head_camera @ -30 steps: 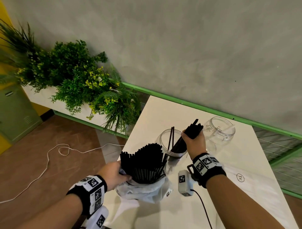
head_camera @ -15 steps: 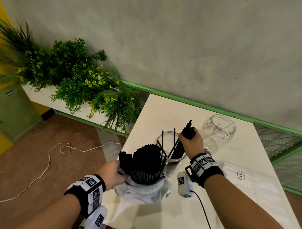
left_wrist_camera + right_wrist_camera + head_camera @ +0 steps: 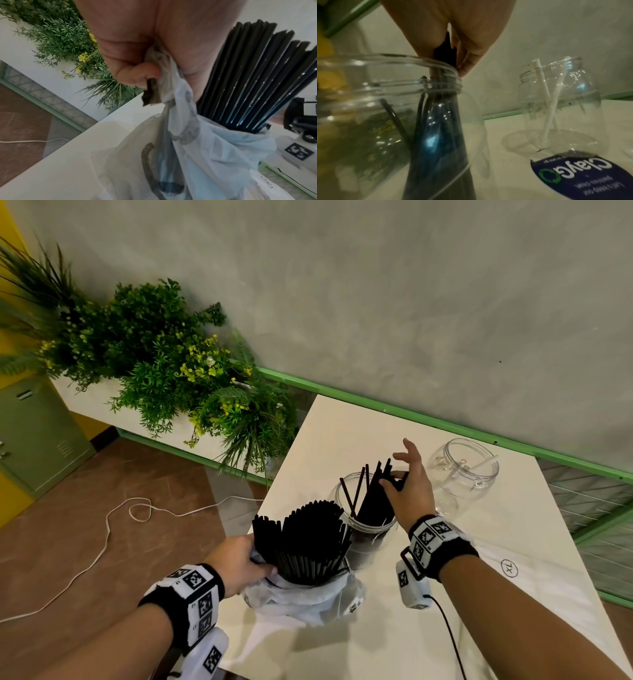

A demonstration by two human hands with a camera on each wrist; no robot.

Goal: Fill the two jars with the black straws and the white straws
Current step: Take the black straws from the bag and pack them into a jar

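My left hand (image 3: 239, 565) is gripping the bunched rim of the white plastic bag (image 3: 301, 597), thumb and fingers curled into the film, with the big bundle of black straws (image 3: 305, 539) standing up out of it near the front of the white table (image 3: 513, 542). My right hand (image 3: 409, 491) sits at the mouth of the nearer clear jar (image 3: 363, 520), fingers spread and relaxed, just touching the tops of the black straws inside (image 3: 371, 498) (they lean against the rim on my side, a couple tilting the other way). The farther jar (image 3: 559, 105), just beside it toward the wall, holds a couple of white straws (image 3: 544, 102) crossed inside it
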